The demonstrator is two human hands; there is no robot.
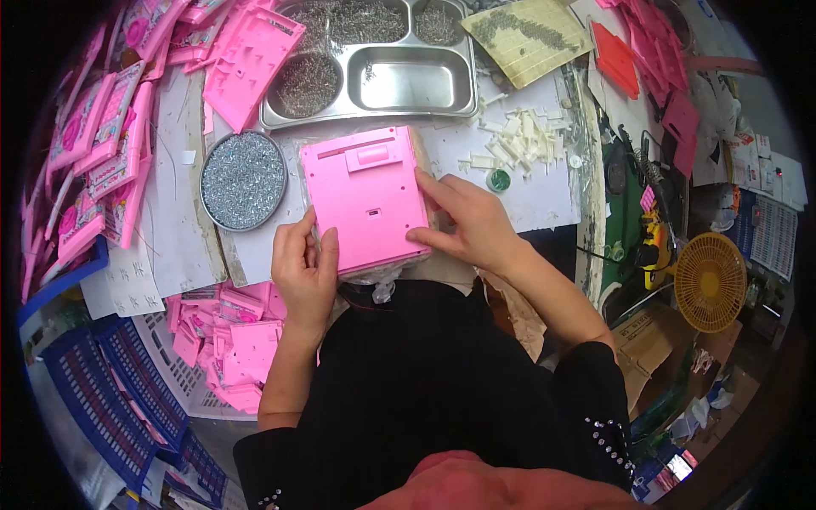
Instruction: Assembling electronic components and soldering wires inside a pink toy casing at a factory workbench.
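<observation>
A flat pink plastic casing [361, 191], with a slot, a raised rectangular part and several small holes on its upper face, lies in front of me on a plastic-wrapped block. My left hand [304, 255] grips its lower left edge, thumb pressed against the side. At its right edge, my right hand [467, 219] holds on, with the thumb on the face near the lower right corner. To the left stands a round dish [244, 181] full of small silvery metal pieces. White plastic parts [527, 140] lie in a loose heap to the right, beside a small green-filled round container [498, 179].
Behind the casing sits a divided steel tray [412, 110] of small metal parts. A yellowish sheet [527, 38] bears more of them. Pink casings [93, 140] pile up at the left; others fill a white basket [174, 374] below. A yellow fan [711, 282] stands at right.
</observation>
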